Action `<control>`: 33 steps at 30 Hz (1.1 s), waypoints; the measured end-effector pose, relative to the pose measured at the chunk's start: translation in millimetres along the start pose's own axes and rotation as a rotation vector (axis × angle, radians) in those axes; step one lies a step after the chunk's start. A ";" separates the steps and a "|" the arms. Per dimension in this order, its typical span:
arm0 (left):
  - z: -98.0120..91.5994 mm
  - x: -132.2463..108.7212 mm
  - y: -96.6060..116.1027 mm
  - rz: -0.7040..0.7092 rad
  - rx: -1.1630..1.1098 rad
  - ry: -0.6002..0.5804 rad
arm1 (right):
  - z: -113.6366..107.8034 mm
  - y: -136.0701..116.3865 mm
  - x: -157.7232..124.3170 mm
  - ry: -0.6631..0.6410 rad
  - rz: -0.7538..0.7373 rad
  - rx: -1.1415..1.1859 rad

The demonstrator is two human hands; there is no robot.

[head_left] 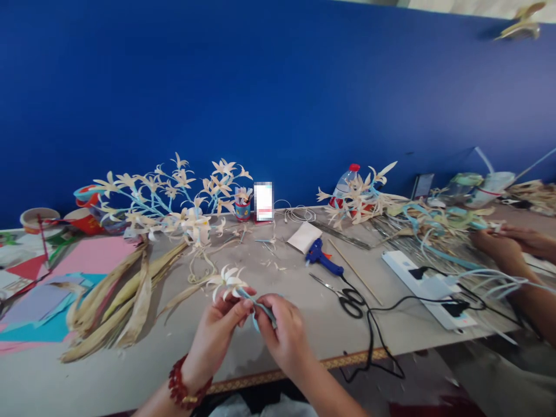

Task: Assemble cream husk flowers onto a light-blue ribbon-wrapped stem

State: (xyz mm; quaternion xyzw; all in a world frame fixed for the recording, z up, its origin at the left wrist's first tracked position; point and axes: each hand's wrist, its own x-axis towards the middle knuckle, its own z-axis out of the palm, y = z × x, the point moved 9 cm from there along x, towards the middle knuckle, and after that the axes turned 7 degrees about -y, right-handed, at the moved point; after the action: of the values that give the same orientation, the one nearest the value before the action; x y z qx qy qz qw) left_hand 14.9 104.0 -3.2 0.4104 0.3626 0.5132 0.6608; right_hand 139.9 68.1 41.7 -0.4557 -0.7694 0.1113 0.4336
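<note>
Near the front edge of the table, my left hand pinches the stem of a cream-white flower just below its petals. The petals point up and to the left. Fingers of my right hand are closed on a light blue paper strip along the same stem; the lower end is partly hidden by the fingers. Both hands almost touch. Closest on the right lie black-handled scissors and a blue glue gun. Dry corn husks lie to the left of my hands.
Finished-looking flower sprays stand at the back left, another bunch at the back right. A white power strip with black cables lies at right, beside a co-worker's hands. A thin wooden stick and coloured paper lie on the table.
</note>
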 end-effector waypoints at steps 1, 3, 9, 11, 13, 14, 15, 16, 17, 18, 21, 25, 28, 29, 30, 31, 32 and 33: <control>-0.1 -0.8 0.4 0.000 -0.006 0.017 | -1.8 -4.2 1.0 0.013 -0.045 -0.049; -0.3 -1.7 1.3 0.015 -0.009 0.049 | -4.2 -11.5 3.7 0.020 -0.116 -0.117; 4.3 -4.9 3.9 0.128 -0.048 0.125 | -9.9 -26.7 10.5 0.016 -0.250 -0.131; 6.8 -7.1 1.5 0.135 -0.130 0.145 | -13.0 -27.6 10.3 0.045 -0.260 -0.113; 8.5 -9.6 -1.1 0.138 -0.202 0.169 | -15.5 -27.6 8.8 0.080 -0.271 -0.103; 9.2 -10.4 -2.1 0.142 -0.224 0.177 | -16.1 -27.4 7.9 0.090 -0.277 -0.100; 9.9 -11.0 -2.7 0.147 -0.234 0.181 | -15.9 -27.0 7.3 0.092 -0.282 -0.098; 10.4 -11.1 -3.1 0.154 -0.237 0.183 | -15.4 -26.3 6.8 0.090 -0.285 -0.096; 10.7 -11.0 -3.4 0.162 -0.234 0.185 | -15.1 -25.6 6.5 0.088 -0.286 -0.094; 10.6 -10.6 -3.4 0.172 -0.224 0.187 | -15.0 -24.6 6.3 0.088 -0.284 -0.090; 7.8 -9.8 -1.2 0.223 -0.172 0.205 | -15.5 -22.4 5.7 0.098 -0.278 -0.073; 4.0 -8.2 0.6 0.242 -0.062 0.187 | -14.0 -17.8 4.2 0.106 -0.253 -0.036; 1.5 -6.5 1.7 0.230 0.035 0.163 | -13.1 -13.3 2.8 0.119 -0.232 -0.006; 0.4 -5.9 2.6 0.230 0.061 0.163 | -13.5 -12.1 2.4 0.129 -0.229 0.001; -0.8 -5.4 3.5 0.230 0.083 0.166 | -14.2 -11.3 2.0 0.138 -0.229 0.007; -1.7 -4.9 4.7 0.232 0.102 0.171 | -14.8 -10.9 1.7 0.144 -0.234 0.012; -2.4 -4.3 6.0 0.233 0.120 0.175 | -15.1 -10.8 1.8 0.141 -0.239 0.017; -2.7 -3.8 7.2 0.233 0.141 0.177 | -15.0 -10.7 2.1 0.133 -0.242 0.023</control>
State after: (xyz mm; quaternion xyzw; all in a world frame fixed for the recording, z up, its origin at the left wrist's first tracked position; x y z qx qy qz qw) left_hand 9.0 101.7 2.6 0.4483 0.4047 0.5937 0.5318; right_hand 144.5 60.4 57.9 -0.3608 -0.7869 0.0363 0.4992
